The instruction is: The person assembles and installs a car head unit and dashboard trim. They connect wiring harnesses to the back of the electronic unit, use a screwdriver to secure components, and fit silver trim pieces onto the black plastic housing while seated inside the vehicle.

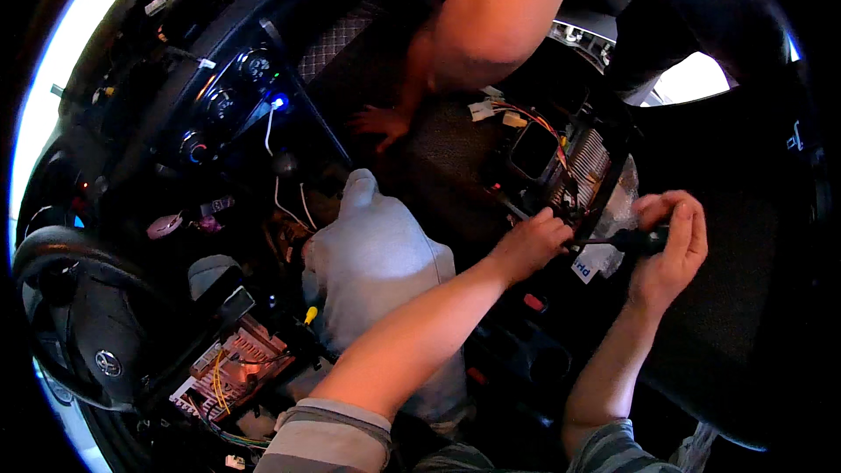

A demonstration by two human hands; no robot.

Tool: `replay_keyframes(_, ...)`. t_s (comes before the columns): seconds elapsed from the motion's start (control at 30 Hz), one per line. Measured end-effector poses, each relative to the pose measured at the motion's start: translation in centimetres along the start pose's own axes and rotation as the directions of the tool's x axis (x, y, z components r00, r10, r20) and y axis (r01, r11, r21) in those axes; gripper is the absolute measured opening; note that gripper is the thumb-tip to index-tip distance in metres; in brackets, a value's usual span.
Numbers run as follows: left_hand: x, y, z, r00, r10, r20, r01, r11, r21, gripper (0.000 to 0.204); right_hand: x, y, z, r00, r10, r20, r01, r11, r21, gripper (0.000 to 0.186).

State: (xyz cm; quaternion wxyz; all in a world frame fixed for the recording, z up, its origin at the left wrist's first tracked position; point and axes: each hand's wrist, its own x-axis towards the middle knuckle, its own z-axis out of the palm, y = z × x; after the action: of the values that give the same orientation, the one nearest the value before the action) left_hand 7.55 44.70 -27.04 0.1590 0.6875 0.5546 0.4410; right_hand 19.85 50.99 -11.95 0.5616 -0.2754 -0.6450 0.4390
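Observation:
My right hand (673,250) is closed around the dark handle of a screwdriver (646,240), whose shaft points left toward my left hand. With curled fingers, my left hand (536,238) grips the near edge of a car stereo (589,166) with a finned metal side. Its exact hold there is partly hidden by the fingers. Coloured wires with a white connector (482,110) run over the unit's far end. Beneath the near edge, by the screwdriver, lies clear plastic wrap (620,201) and a white printed label (596,263).
Another person's arm (499,13) reaches in from the top, hand (384,124) resting on the seat. My grey-clad leg (377,254) lies between the seats. At left are a steering wheel (79,254), a dashboard with lit knobs (219,105) and another wired metal unit (236,363).

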Motion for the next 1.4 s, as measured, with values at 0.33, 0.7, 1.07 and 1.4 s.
replay_keyframes(0.33,-0.2,-0.1,0.1,1.000,0.017,-0.004,-0.017,0.997,0.071,0.023,-1.2,-0.2,1.5,0.954,-0.181,-0.240,0.089,0.933,-0.347,0.030)
replay_keyframes(0.7,-0.3,-0.6,0.7,0.997,0.059,0.049,-0.064,0.992,0.105,0.027,-0.5,0.3,0.5,0.997,-0.072,0.012,0.069,0.984,0.164,0.028)
replay_keyframes(1.07,-0.5,-0.8,1.0,0.992,0.118,-0.050,-0.112,0.988,0.103,0.024,-0.3,0.8,-0.9,0.994,-0.069,0.087,0.043,0.961,0.274,0.028)
replay_keyframes(1.4,-0.1,-1.0,0.7,0.997,0.063,0.052,-0.071,0.982,0.178,0.025,-0.9,0.5,-0.2,0.992,0.003,-0.127,0.028,0.971,0.239,0.031)
